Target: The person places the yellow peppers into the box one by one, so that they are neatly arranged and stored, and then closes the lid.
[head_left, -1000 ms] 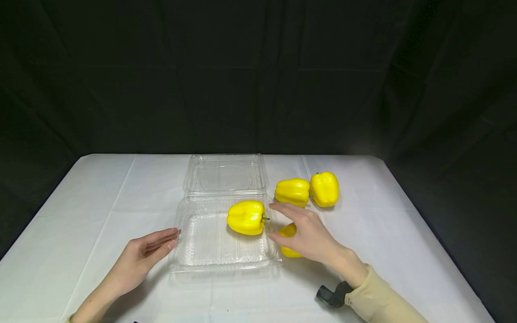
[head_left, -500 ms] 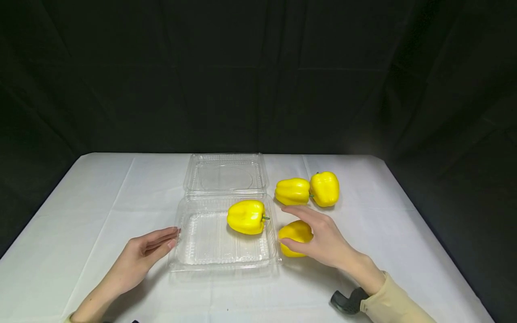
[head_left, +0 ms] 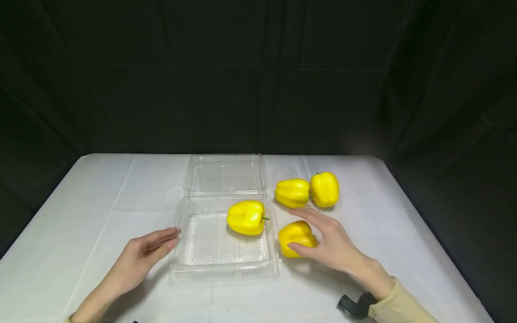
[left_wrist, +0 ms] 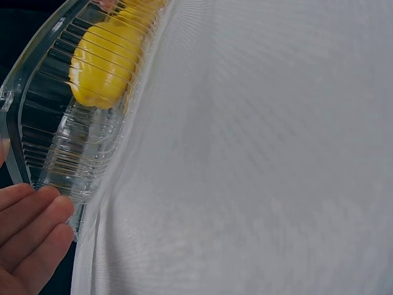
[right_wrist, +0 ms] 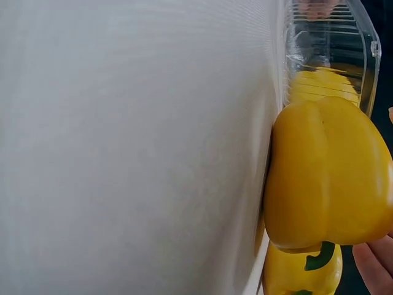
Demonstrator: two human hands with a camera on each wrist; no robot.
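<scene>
In the head view my left hand (head_left: 133,264) rests its fingertips against the left side of a clear plastic clamshell container (head_left: 186,264), fingers fairly straight. The container's lid (head_left: 226,177) lies folded back behind it. A yellow bell pepper (head_left: 245,218) lies on its side within, stem toward the right. Over a second bell pepper (head_left: 296,239), just right of the container, my right hand (head_left: 333,244) spreads thumb and fingers apart without gripping. The right wrist view shows that pepper (right_wrist: 328,175) up close, with only fingertips at the edge.
Two more yellow bell peppers, one (head_left: 292,193) beside another (head_left: 325,189), lie behind my right hand. A white cloth (head_left: 101,202) covers the table. Black fabric (head_left: 258,76) hangs behind. A dark curved object (head_left: 355,307) shows by the right sleeve.
My right hand has drawn back from the container's right edge toward the right and come over the nearer loose pepper. The left hand and the container have stayed put.
</scene>
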